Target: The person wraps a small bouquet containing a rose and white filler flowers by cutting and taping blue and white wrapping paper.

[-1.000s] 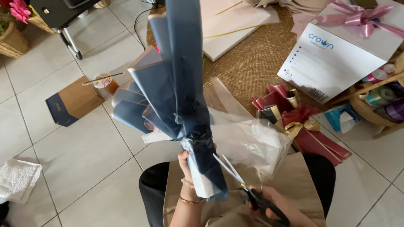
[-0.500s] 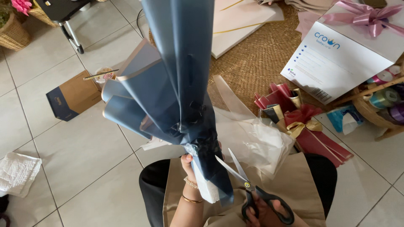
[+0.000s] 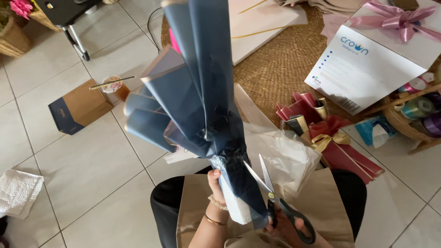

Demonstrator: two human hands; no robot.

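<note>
A tall bouquet wrapped in dark blue paper [image 3: 197, 92] stands upright in front of me, its neck bound with clear tape. My left hand [image 3: 216, 186] grips the wrapped stem just below that neck, bracelets on the wrist. My right hand [image 3: 287, 227] holds black-handled scissors [image 3: 275, 197], blades apart and pointing up toward the lower edge of the blue paper. White paper shows at the bottom of the stem. A tan cloth [image 3: 321, 206] covers my lap.
A round woven mat [image 3: 280, 69] lies ahead with a large white box [image 3: 367, 64] and pink ribbon on it. Red and gold ribbons [image 3: 330, 138], a basket of ribbon rolls [image 3: 413, 115], a small brown box [image 3: 78, 108] and crumpled white paper [image 3: 18, 193] lie on the tiled floor.
The bouquet has tilted and risen closer to the camera. The scissors have moved up along the stem, blades opened toward the blue paper's lower part.
</note>
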